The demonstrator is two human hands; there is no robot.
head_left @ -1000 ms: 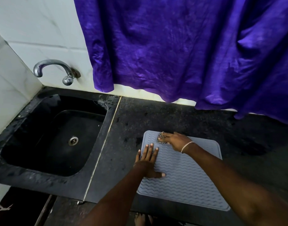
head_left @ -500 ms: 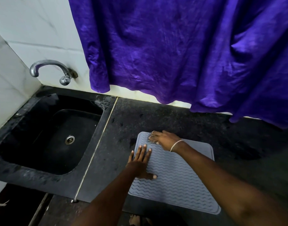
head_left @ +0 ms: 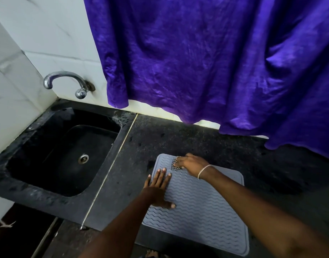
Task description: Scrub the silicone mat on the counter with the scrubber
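Note:
A grey silicone mat (head_left: 202, 207) with wavy ridges lies flat on the dark counter (head_left: 178, 138), near its front edge. My left hand (head_left: 158, 187) presses flat on the mat's left edge, fingers straight and spread. My right hand (head_left: 192, 163), with a thin bracelet at the wrist, holds a small black-and-white checkered scrubber (head_left: 174, 164) against the mat's far-left corner. Most of the scrubber is hidden under the fingers.
A black sink (head_left: 67, 155) with a metal drain is set into the counter to the left, with a chrome tap (head_left: 67, 81) on the white tiled wall above it. A purple curtain (head_left: 206, 62) hangs down to the counter's back edge.
The right hand with the scrubber stays at the mat's far-left corner with only small shifts. The left hand keeps pressing the left edge. The camera view has shifted slightly.

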